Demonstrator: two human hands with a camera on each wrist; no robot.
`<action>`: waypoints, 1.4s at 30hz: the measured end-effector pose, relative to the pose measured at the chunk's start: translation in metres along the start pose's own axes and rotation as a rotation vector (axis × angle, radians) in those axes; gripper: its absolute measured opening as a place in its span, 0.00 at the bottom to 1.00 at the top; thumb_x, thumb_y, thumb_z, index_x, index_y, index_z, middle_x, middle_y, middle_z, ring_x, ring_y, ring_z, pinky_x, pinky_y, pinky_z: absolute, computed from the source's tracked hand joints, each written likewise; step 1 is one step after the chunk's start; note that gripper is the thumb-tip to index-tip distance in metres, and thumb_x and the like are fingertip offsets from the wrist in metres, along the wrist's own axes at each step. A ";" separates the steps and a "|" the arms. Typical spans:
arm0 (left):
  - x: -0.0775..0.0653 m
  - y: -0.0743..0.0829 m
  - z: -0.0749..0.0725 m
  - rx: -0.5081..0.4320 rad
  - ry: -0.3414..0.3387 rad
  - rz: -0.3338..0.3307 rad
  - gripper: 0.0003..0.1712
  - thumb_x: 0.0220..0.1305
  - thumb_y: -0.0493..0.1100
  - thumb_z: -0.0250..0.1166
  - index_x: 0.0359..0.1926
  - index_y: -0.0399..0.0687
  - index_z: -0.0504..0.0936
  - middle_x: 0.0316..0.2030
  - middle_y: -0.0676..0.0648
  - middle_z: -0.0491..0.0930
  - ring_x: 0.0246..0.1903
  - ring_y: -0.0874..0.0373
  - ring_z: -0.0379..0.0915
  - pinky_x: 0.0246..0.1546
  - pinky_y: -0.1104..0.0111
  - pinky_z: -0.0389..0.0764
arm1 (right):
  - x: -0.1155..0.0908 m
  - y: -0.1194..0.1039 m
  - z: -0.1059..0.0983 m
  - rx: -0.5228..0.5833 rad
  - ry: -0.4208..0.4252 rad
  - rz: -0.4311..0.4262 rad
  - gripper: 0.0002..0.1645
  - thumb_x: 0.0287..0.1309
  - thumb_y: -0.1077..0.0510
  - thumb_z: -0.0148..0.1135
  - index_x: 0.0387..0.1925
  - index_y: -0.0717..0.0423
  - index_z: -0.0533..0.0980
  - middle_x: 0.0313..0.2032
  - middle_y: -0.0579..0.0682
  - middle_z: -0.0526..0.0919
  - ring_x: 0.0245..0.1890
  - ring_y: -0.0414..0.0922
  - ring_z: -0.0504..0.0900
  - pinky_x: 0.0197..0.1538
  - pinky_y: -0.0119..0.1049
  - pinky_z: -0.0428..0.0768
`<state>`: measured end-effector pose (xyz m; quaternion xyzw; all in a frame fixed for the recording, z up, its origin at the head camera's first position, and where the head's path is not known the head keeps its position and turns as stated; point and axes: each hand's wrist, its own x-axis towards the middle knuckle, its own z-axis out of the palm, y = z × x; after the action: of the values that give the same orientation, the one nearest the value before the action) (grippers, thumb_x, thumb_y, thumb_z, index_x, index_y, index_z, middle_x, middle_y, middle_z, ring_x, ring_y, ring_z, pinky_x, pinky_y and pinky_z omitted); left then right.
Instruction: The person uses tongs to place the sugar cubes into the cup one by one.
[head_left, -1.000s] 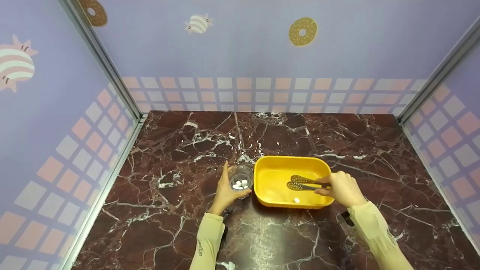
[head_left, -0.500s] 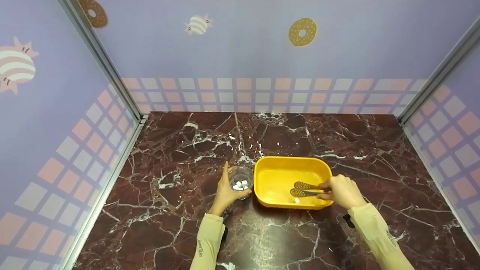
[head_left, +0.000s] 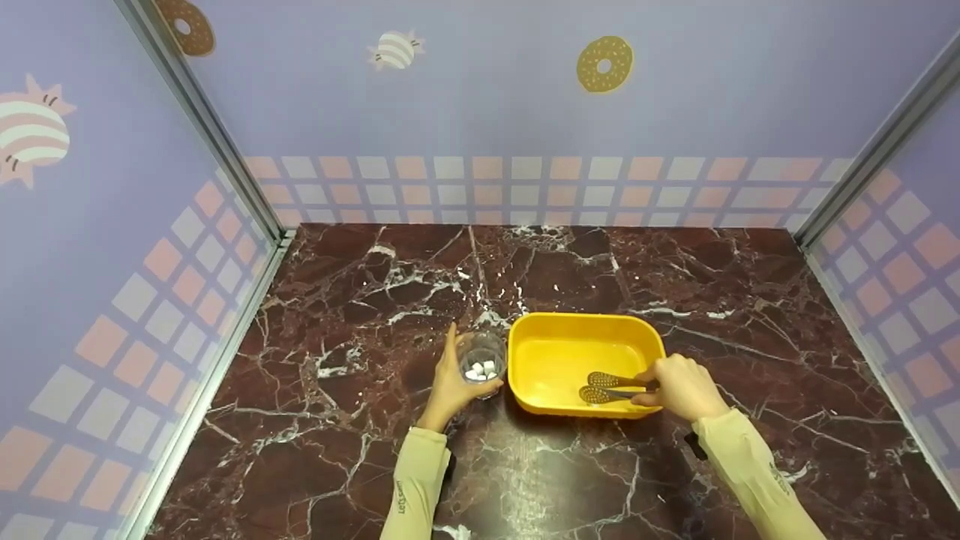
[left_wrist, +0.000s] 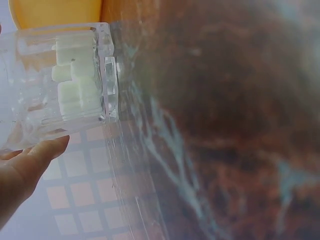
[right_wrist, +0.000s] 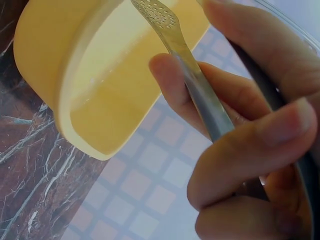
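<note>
My left hand (head_left: 448,386) holds a clear glass (head_left: 481,345) upright on the table, thumb in front and fingers along its left side. Several white cubes (left_wrist: 77,75) lie at the bottom of the glass. Just right of it stands a yellow plastic basin (head_left: 551,360). My right hand (head_left: 684,386) grips metal tongs (head_left: 604,380) at the basin's front right corner, their perforated ends apart and low inside it. A small white cube (head_left: 595,406) sits by the nearer tip, mostly hidden. In the right wrist view, fingers wrap the tongs' arms (right_wrist: 200,95).
The dark red marbled table (head_left: 360,450) carries white crumbs (head_left: 519,292) behind the glass and basin. Patterned lilac walls (head_left: 487,112) close off the back and both sides.
The tongs have moved slightly right and toward me inside the basin, so that the nearer tip now covers most of the white cube. My left hand and the glass have stayed put.
</note>
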<state>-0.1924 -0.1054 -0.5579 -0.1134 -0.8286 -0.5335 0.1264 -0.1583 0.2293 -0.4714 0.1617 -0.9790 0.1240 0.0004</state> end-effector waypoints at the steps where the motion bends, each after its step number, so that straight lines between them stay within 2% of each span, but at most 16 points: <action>1: 0.000 0.000 0.000 -0.001 0.000 0.002 0.69 0.24 0.38 0.78 0.66 0.35 0.44 0.55 0.37 0.68 0.56 0.43 0.66 0.63 0.57 0.64 | 0.000 0.000 0.001 0.001 -0.006 0.001 0.18 0.33 0.47 0.72 0.31 0.49 0.84 0.28 0.53 0.85 0.23 0.50 0.80 0.23 0.48 0.77; 12: -0.001 0.003 -0.001 -0.052 -0.001 0.007 0.69 0.24 0.35 0.78 0.66 0.34 0.43 0.56 0.32 0.66 0.56 0.37 0.63 0.63 0.52 0.62 | 0.000 -0.001 0.001 -0.015 -0.059 0.027 0.20 0.31 0.46 0.72 0.30 0.50 0.84 0.26 0.52 0.84 0.24 0.49 0.78 0.24 0.47 0.76; 13: 0.000 -0.002 0.000 -0.052 -0.002 0.004 0.69 0.24 0.36 0.78 0.67 0.36 0.43 0.56 0.33 0.66 0.56 0.38 0.63 0.63 0.53 0.62 | 0.000 -0.002 0.001 -0.013 -0.063 0.027 0.19 0.31 0.47 0.72 0.30 0.51 0.84 0.26 0.52 0.84 0.24 0.49 0.78 0.24 0.47 0.76; 19: 0.000 -0.002 0.000 -0.049 -0.006 0.002 0.69 0.25 0.38 0.78 0.67 0.38 0.44 0.56 0.36 0.67 0.57 0.40 0.64 0.63 0.55 0.63 | 0.000 -0.001 0.003 -0.016 -0.067 0.028 0.19 0.30 0.47 0.73 0.29 0.51 0.84 0.26 0.52 0.84 0.23 0.49 0.78 0.24 0.47 0.76; 29: 0.000 0.000 0.000 -0.007 -0.003 -0.007 0.68 0.25 0.38 0.78 0.66 0.35 0.44 0.56 0.37 0.68 0.56 0.43 0.66 0.63 0.56 0.64 | -0.002 -0.001 0.004 -0.027 -0.048 0.019 0.19 0.28 0.48 0.73 0.28 0.51 0.84 0.25 0.52 0.84 0.22 0.49 0.78 0.22 0.45 0.76; 37: 0.000 -0.001 0.000 -0.046 -0.006 0.001 0.68 0.25 0.38 0.78 0.65 0.31 0.44 0.56 0.35 0.67 0.56 0.41 0.65 0.63 0.55 0.64 | -0.003 -0.002 0.003 -0.038 -0.054 0.030 0.18 0.28 0.48 0.73 0.27 0.50 0.84 0.26 0.53 0.84 0.24 0.51 0.79 0.23 0.47 0.77; 42: -0.001 -0.002 0.000 -0.050 -0.003 0.005 0.68 0.25 0.38 0.78 0.66 0.33 0.44 0.56 0.36 0.67 0.56 0.41 0.65 0.63 0.54 0.63 | -0.004 -0.001 0.003 -0.042 -0.052 0.030 0.16 0.30 0.48 0.73 0.27 0.49 0.84 0.25 0.53 0.84 0.23 0.50 0.79 0.23 0.47 0.77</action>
<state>-0.1922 -0.1059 -0.5598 -0.1194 -0.8148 -0.5536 0.1238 -0.1538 0.2288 -0.4741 0.1504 -0.9834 0.0992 -0.0236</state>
